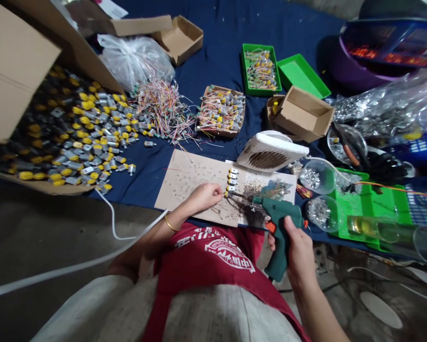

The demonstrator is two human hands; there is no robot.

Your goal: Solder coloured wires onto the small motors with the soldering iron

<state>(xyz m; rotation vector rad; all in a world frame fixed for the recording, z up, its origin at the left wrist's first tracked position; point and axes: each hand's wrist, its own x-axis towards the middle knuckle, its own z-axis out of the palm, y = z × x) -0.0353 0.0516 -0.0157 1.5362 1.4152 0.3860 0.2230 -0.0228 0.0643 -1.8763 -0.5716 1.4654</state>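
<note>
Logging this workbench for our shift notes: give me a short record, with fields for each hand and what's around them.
Left hand: resting on a cardboard sheet, fingers beside a row of small motors.
Right hand: gripping a green pistol-grip soldering gun, tip at the motors.
Rest: loose motors spilling from a cardboard box, green tray, white vented fan unit, clear dish of silver bits, blue cloth.

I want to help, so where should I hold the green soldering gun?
Hold the green handle, coming from the side nearest you, as the right hand does. It hangs down toward the person like a pistol grip, while the thin metal tip points away at the small motors, so keep away from that end.
</note>
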